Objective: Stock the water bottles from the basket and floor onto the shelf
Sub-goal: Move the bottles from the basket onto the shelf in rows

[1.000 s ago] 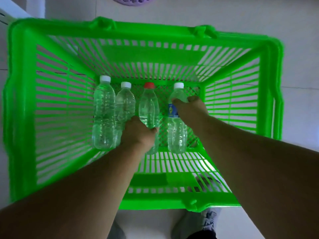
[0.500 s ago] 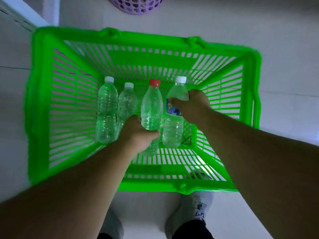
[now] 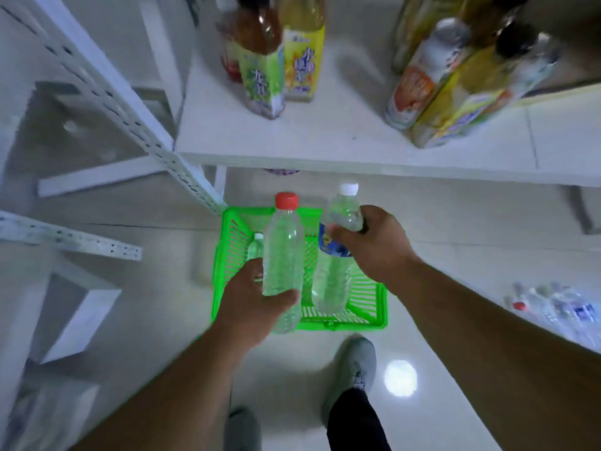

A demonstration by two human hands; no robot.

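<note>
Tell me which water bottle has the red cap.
The bottle in the left hand: its cap is red, while the labelled bottle in the right hand has a white one.

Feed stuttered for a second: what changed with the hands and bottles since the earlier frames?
Both bottles have been lifted out of the green basket toward the shelf: the left hand grips the red-capped bottle, the right hand the white-capped bottle. Grips unchanged. At least one white-capped bottle in the basket stayed behind.
</note>
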